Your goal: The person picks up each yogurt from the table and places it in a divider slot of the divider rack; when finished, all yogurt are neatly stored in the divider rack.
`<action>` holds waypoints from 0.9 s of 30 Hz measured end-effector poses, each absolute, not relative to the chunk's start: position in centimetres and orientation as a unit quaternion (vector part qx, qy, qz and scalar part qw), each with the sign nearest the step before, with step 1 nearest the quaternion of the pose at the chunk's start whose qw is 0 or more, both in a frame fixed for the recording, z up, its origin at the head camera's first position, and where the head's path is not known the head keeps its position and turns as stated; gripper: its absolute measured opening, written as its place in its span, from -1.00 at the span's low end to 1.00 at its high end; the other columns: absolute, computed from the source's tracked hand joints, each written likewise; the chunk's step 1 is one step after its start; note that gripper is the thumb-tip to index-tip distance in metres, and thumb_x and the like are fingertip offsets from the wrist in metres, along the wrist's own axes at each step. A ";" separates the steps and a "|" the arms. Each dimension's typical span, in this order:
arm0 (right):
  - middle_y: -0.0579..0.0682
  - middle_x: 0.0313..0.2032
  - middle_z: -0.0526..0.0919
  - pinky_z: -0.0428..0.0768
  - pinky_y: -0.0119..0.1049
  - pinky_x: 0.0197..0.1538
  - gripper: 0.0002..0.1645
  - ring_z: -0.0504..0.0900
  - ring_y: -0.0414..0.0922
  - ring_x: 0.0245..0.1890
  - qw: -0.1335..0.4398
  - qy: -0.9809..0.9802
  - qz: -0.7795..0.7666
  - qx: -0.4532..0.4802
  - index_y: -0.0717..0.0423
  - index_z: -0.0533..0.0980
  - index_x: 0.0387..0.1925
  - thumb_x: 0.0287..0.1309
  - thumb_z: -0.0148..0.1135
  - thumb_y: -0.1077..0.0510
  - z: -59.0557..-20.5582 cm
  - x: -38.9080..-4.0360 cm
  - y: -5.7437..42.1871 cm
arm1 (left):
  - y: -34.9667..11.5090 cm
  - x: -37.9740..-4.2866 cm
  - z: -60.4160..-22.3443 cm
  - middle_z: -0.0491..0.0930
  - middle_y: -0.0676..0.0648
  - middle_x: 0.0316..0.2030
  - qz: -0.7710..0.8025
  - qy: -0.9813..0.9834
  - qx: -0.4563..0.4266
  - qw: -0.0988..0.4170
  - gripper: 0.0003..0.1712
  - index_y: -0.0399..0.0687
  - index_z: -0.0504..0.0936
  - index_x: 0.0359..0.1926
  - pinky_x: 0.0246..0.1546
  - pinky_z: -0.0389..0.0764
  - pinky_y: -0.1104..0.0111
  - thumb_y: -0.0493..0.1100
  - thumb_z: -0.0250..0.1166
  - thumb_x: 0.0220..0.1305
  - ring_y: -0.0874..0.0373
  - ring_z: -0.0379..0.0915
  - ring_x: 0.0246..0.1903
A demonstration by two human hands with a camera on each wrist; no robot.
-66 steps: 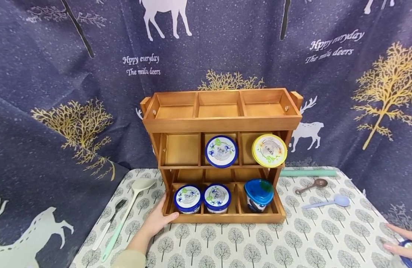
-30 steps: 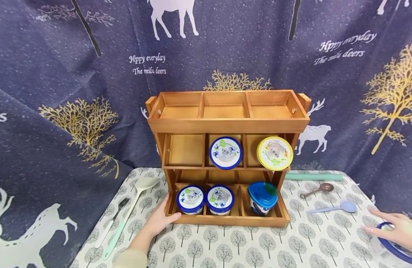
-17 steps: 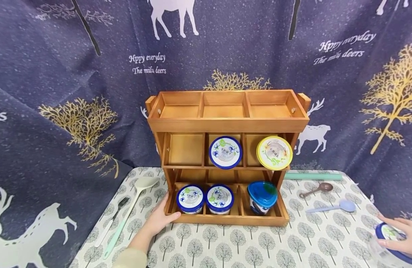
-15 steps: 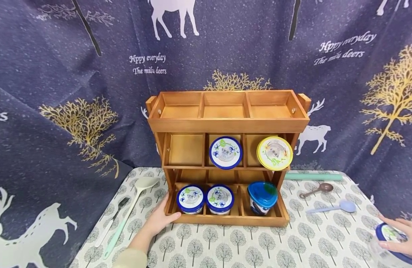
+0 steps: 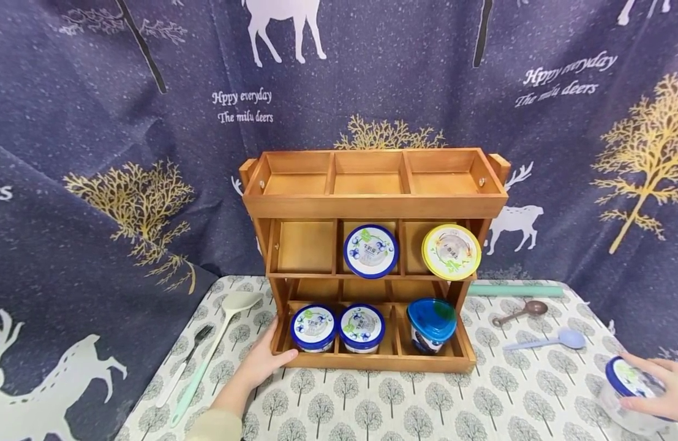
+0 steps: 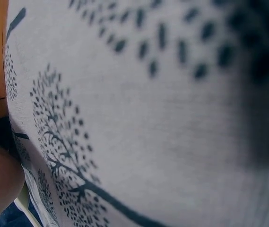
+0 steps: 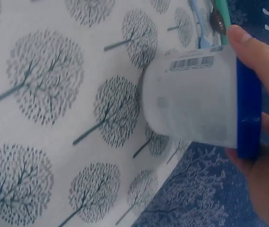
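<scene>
A three-tier wooden rack (image 5: 372,207) stands on the table, and my left hand (image 5: 261,360) holds its lower left corner, thumb over the front edge. At the right edge of the head view my right hand (image 5: 662,392) grips a white plastic tub (image 7: 191,99) by its blue lid (image 7: 248,113). The tub's side carries a barcode. Two similar blue-lidded tubs, a left one (image 5: 313,326) and a middle one (image 5: 362,327), sit in the bottom tier beside a tub with a translucent blue lid (image 5: 432,320). The middle tier holds one blue-lidded tub (image 5: 370,251) and one yellow-lidded tub (image 5: 451,252).
Left of the rack lie a fork (image 5: 187,358) and a long pale spoon (image 5: 212,346) with a green handle. To its right are a brown scoop (image 5: 528,310), a light blue spoon (image 5: 559,339) and a green rod (image 5: 515,291). A dark patterned curtain (image 5: 168,122) hangs behind.
My right hand came in from the right edge, closed from a spread position onto the tub's lid, and the tub shifted slightly left. My left hand stayed on the rack.
</scene>
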State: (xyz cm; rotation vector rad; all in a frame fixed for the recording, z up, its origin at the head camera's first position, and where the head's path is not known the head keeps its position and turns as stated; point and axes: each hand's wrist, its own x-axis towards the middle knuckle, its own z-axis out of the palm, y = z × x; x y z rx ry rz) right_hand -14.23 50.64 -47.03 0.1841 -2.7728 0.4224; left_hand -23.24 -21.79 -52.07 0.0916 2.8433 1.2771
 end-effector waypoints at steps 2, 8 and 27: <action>0.67 -0.18 0.26 0.25 0.55 -0.37 0.34 0.26 0.59 -0.21 0.157 -0.973 0.158 0.061 -1.02 -0.28 0.05 -0.40 0.57 -0.08 -46.4 -14.4 49.8 | -21.8 -23.2 -52.1 -0.06 -0.26 0.42 0.408 0.912 0.028 0.012 0.22 0.00 -0.14 0.48 0.19 0.04 -0.26 0.31 0.34 0.00 -0.32 -0.06 0.32; 0.70 -0.10 0.16 0.30 0.51 -0.43 0.33 0.19 0.63 -0.15 0.116 -0.976 0.156 0.095 -0.10 -0.20 0.44 -0.20 0.49 -0.07 -44.0 -15.6 47.3 | -21.7 -23.2 -52.1 -0.07 -0.26 0.42 0.406 0.913 0.029 0.009 0.22 0.01 -0.15 0.49 0.19 0.02 -0.27 0.31 0.34 -0.01 -0.33 -0.07 0.32; 0.22 0.08 0.34 0.39 0.17 -0.16 0.05 0.38 0.24 -0.01 0.184 -0.941 0.152 0.241 0.07 0.40 0.20 -0.45 0.60 -0.13 -38.6 -18.0 36.0 | -21.7 -23.3 -52.0 -0.06 -0.27 0.41 0.406 0.913 0.036 0.007 0.22 0.01 -0.14 0.49 0.18 0.02 -0.28 0.32 0.34 -0.01 -0.34 -0.06 0.32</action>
